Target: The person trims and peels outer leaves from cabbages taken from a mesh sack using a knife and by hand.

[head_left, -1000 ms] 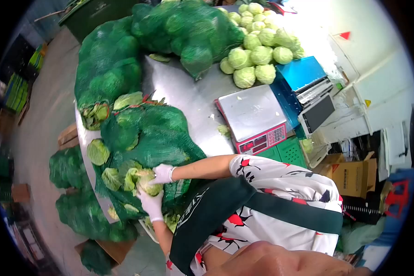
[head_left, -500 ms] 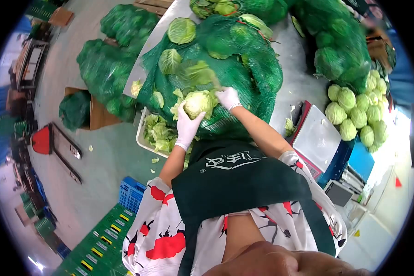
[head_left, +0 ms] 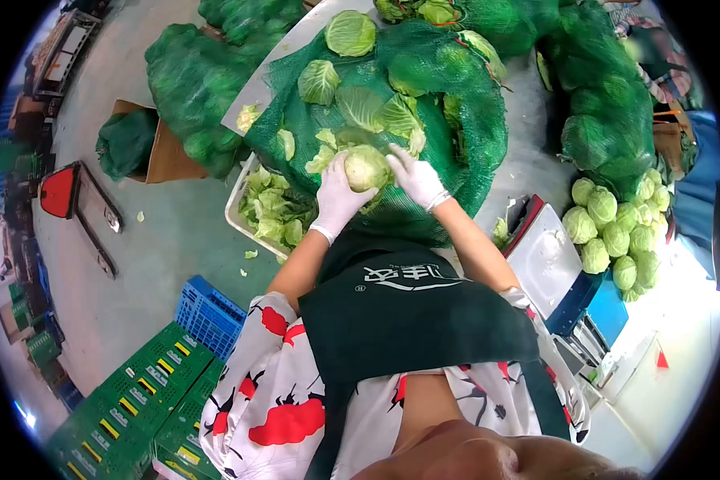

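Note:
A pale, partly peeled cabbage (head_left: 366, 169) sits over the green mesh sack in front of me. My left hand (head_left: 340, 198), in a white glove, grips it from the left with the thumb along its near side. My right hand (head_left: 418, 180), also gloved, is at the cabbage's right edge with fingers stretched out and slightly apart; no leaf shows in them. Loose leaves (head_left: 402, 118) lie on the mesh sack (head_left: 448, 172) just beyond the cabbage. A rounder green cabbage (head_left: 350, 34) rests at the sack's far edge.
To the left below the table, a white bin (head_left: 234, 210) holds trimmed leaves. On the right are a scale (head_left: 546, 256) and a stack of trimmed cabbages (head_left: 616, 238). More filled mesh sacks (head_left: 604, 104) lie at the far right. Green crates (head_left: 128, 400) stand lower left.
My right hand has let go of a leaf, which now lies on the sack beyond the cabbage, and has come back to the cabbage's right side. My left hand keeps its hold. The view has shifted.

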`<state>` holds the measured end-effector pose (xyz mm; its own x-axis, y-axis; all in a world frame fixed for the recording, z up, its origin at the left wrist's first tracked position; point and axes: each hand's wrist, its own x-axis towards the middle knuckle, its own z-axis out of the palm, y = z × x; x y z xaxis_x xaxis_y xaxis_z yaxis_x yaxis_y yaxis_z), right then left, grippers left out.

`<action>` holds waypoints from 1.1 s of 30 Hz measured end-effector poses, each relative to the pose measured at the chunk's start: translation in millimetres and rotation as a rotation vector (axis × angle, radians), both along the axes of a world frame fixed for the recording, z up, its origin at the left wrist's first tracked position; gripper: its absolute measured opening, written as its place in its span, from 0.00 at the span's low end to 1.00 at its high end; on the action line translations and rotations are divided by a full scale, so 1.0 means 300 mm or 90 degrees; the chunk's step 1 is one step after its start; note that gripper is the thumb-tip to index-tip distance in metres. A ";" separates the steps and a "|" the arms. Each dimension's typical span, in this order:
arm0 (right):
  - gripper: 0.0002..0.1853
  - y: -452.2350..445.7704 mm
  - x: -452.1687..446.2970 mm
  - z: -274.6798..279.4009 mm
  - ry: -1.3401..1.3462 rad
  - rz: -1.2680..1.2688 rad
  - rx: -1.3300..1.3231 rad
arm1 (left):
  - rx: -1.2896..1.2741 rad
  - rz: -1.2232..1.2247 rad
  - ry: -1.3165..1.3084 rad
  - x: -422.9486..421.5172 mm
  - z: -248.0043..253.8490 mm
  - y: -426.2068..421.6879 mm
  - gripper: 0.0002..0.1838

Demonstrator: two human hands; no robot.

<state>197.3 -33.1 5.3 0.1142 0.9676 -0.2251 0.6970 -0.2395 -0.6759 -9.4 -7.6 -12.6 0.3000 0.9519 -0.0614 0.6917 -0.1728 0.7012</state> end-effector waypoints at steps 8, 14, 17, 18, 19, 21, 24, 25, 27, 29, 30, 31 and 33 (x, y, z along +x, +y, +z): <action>0.32 0.015 -0.049 0.004 -0.058 0.133 -0.050 | -0.037 -0.051 0.091 0.009 0.000 0.007 0.56; 0.27 0.042 0.035 -0.071 0.168 -0.097 -0.094 | 0.090 -0.122 0.094 -0.011 -0.004 -0.011 0.57; 0.26 0.026 0.091 -0.094 0.310 -0.213 -0.180 | 0.030 -0.084 0.148 -0.041 0.041 -0.078 0.59; 0.26 0.007 0.092 -0.097 0.326 -0.221 -0.191 | -0.032 -0.023 0.048 -0.060 0.008 -0.088 0.61; 0.25 -0.010 0.075 -0.082 0.337 -0.220 -0.178 | -0.129 0.032 -0.033 -0.063 -0.015 -0.098 0.61; 0.24 -0.033 0.043 -0.052 0.358 -0.217 -0.147 | -0.239 0.103 -0.137 -0.052 -0.067 -0.095 0.62; 0.23 -0.032 0.062 -0.102 0.358 -0.289 -0.118 | -0.220 0.092 -0.133 -0.024 -0.083 -0.069 0.63; 0.23 -0.033 0.094 -0.132 0.364 -0.335 -0.127 | -0.175 0.047 -0.087 -0.011 -0.030 -0.055 0.63; 0.24 -0.041 0.147 -0.157 0.386 -0.419 -0.149 | -0.053 -0.092 -0.028 0.001 0.046 -0.030 0.62; 0.26 -0.064 0.175 -0.154 0.300 -0.439 -0.148 | 0.031 -0.187 0.019 0.015 0.055 0.010 0.61; 0.26 -0.078 0.181 -0.138 0.206 -0.389 -0.083 | 0.011 -0.159 -0.035 0.017 0.031 0.022 0.60; 0.26 -0.086 0.179 -0.155 0.133 -0.372 -0.004 | 0.004 -0.155 -0.032 0.017 0.008 0.022 0.61; 0.26 -0.082 0.154 -0.195 -0.015 -0.330 0.154 | -0.005 -0.144 -0.028 0.027 -0.036 0.024 0.62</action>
<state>243.5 -57.8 -53.2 0.5895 0.8078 0.0050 0.5458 -0.3937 -0.7397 -1.3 -0.5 -23.5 0.5089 0.8593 -0.0512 0.6047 -0.3146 0.7317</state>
